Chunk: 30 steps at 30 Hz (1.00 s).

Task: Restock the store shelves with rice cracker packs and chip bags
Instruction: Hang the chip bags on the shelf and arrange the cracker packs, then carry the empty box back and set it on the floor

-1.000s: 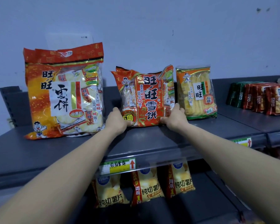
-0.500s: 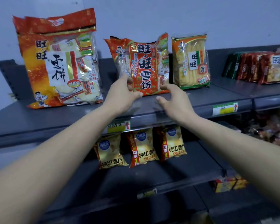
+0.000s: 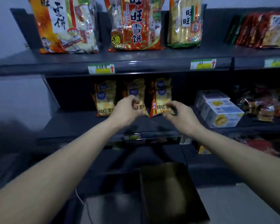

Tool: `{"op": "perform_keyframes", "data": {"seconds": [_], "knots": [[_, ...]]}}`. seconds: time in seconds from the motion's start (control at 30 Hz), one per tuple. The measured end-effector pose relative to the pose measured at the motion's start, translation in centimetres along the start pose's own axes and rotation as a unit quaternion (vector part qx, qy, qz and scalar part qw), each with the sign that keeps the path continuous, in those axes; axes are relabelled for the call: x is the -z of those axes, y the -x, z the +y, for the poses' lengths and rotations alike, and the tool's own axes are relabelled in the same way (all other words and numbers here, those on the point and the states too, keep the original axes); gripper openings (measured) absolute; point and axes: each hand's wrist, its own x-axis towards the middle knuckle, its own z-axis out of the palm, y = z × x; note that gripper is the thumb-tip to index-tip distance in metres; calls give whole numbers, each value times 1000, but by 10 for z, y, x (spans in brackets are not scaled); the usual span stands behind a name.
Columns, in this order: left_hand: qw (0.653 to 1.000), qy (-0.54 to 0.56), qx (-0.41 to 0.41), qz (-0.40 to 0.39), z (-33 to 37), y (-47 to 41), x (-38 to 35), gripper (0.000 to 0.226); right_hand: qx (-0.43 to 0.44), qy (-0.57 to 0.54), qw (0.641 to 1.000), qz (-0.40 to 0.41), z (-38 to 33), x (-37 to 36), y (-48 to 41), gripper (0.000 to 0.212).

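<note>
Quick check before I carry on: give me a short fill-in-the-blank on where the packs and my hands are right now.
1. The red rice cracker pack stands on the ____ shelf.
2. The chip bags stand on the shelf directly ____ the rice cracker packs.
3. The left hand and right hand are both in front of the ____ bags.
4. The blue-and-white boxes sit to the ____ of the chip bags.

Missing words: top; below; chip; right
</note>
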Motion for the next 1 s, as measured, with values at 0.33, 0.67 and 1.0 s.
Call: {"op": "perform_keyframes", "data": {"seconds": [0.33, 0.67, 1.0], "knots": [[960, -47, 222, -167, -107, 68, -155, 54, -216, 58, 953, -203, 145, -72, 76, 44], [911, -132, 307, -242, -222, 97, -274, 63, -353, 92, 900, -239, 262, -151, 134, 39], [903, -186, 345, -178, -265, 106, -318, 37, -444, 67, 872, -197, 324, -193, 152, 35]]}}
